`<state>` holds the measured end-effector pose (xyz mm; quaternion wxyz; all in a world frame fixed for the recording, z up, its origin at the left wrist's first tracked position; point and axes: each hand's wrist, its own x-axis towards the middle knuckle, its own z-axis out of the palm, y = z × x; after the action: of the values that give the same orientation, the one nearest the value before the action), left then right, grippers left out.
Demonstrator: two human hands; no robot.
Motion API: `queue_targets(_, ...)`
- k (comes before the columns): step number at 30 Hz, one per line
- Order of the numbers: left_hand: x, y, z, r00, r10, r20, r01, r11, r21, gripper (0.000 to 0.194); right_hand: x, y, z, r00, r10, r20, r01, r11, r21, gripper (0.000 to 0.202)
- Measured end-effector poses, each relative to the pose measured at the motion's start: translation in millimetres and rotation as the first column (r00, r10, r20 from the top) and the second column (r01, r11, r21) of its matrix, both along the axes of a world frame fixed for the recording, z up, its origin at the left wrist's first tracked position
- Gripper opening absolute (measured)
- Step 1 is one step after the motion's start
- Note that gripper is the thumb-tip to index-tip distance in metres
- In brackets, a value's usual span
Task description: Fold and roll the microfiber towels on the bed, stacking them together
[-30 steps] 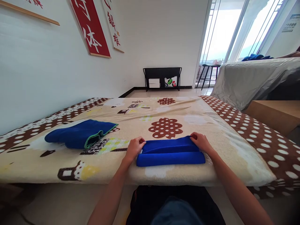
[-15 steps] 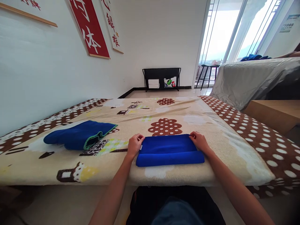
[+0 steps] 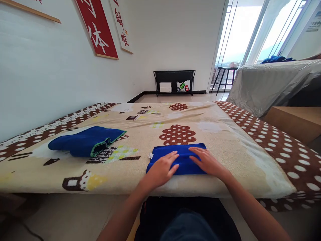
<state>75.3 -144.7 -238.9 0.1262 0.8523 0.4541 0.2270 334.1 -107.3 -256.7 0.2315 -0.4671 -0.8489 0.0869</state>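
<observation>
A folded bright blue towel (image 3: 182, 151) lies near the front edge of a bed covered by a cream patterned blanket (image 3: 220, 140). My left hand (image 3: 162, 167) rests flat on the towel's left part, fingers spread. My right hand (image 3: 206, 161) lies flat on its right part, palm down. Neither hand grips anything. A small white tag sticks out at the towel's left end. A second blue towel with a green hem (image 3: 86, 140) lies loosely folded on the blanket to the left, apart from both hands.
A white wall with red banners (image 3: 99, 30) runs along the left. A black rack (image 3: 174, 82) holding boxes stands at the far wall. A grey-covered bed (image 3: 271, 83) and a wooden surface (image 3: 296, 122) are on the right.
Both hands moved from the towel's two ends inward onto its top and now lie flat on it. The towel looks flatter and shorter.
</observation>
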Motion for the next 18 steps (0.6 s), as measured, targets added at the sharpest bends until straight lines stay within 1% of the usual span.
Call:
queue_targets(1,12.2,-6.4,-2.2,0.997,-0.056,-0.053,0.055,0.998,-0.014,0.047,-10.6,-8.7,0.8,0.994,0.111,0.017,-0.11,0.994,-0.023,0.045)
queue_targets(2,21.6,-10.2,-5.3,0.991,-0.087,-0.098,0.085,0.996,-0.028,0.048,-19.4,-15.5,0.4,0.982,0.184,0.036,-0.182,0.982,-0.048,0.05)
queue_targets(3,27.5,-11.5,-9.0,0.987,-0.089,-0.134,0.086,0.996,-0.032,0.048,-25.4,-20.2,-1.1,0.975,0.216,0.055,-0.212,0.975,-0.069,0.054)
queue_targets(4,29.7,-10.8,-12.7,0.985,-0.067,-0.16,0.064,0.998,-0.028,0.049,-28.4,-22.7,-3.5,0.977,0.2,0.075,-0.194,0.978,-0.081,0.057)
queue_targets(6,22.9,-5.9,-19.4,0.983,0.028,-0.182,-0.028,1.0,0.002,0.05,-24.4,-22.7,-9.5,0.989,0.103,0.109,-0.096,0.993,-0.066,0.059)
queue_targets(9,-6.2,1.1,-26.7,0.96,0.205,-0.189,-0.199,0.979,0.047,0.053,-0.8,-16.8,-17.4,0.99,-0.047,0.135,0.05,0.999,-0.019,0.06)
queue_targets(12,-38.0,0.7,-30.8,0.919,0.339,-0.202,-0.332,0.941,0.069,0.052,26.9,-13.3,-19.8,0.979,-0.118,0.168,0.123,0.992,-0.025,0.058)
queue_targets(14,-51.2,-5.2,-30.5,0.887,0.412,-0.21,-0.395,0.911,0.119,0.05,40.5,-15.9,-18.3,0.972,-0.15,0.184,0.154,0.988,-0.006,0.056)
queue_targets(16,-56.2,-16.1,-27.5,0.877,0.436,-0.202,-0.392,0.893,0.221,0.044,48.9,-23.0,-15.7,0.972,-0.175,0.159,0.166,0.984,0.069,0.049)
queue_targets(18,-55.1,-30.6,-23.3,0.908,0.372,-0.191,-0.303,0.901,0.311,0.038,53.0,-32.9,-13.8,0.983,-0.137,0.12,0.119,0.982,0.148,0.037)
